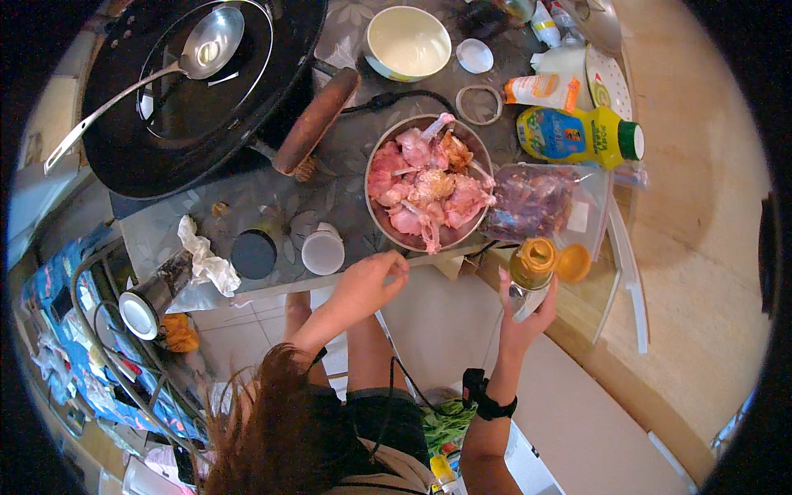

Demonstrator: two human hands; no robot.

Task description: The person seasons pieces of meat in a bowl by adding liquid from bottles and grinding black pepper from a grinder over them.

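Note:
My right hand (pixel 532 309) grips a seasoning jar (pixel 531 278) with a yellow flip-top cap (pixel 573 263). The lid hangs open to the right, and the mouth of the jar faces up. Just beyond the table's front edge, a round metal bowl (pixel 396 239) holds several raw chicken pieces (pixel 405 185). Brown seasoning powder (pixel 433 184) lies on top of the meat. My left hand (pixel 371 281) hovers near the front of the bowl, thumb and fingers curled towards each other. Whether something small is pinched there cannot be seen.
A black wok (pixel 117 124) with a wooden handle (pixel 315 124) and a steel ladle (pixel 213 46) sits at left. A cream bowl (pixel 408 43), a yellow bottle (pixel 569 136) and a bag of dried chillies (pixel 532 201) stand around. Crumpled tissue (pixel 204 260) and a white cup (pixel 323 250) lie nearer.

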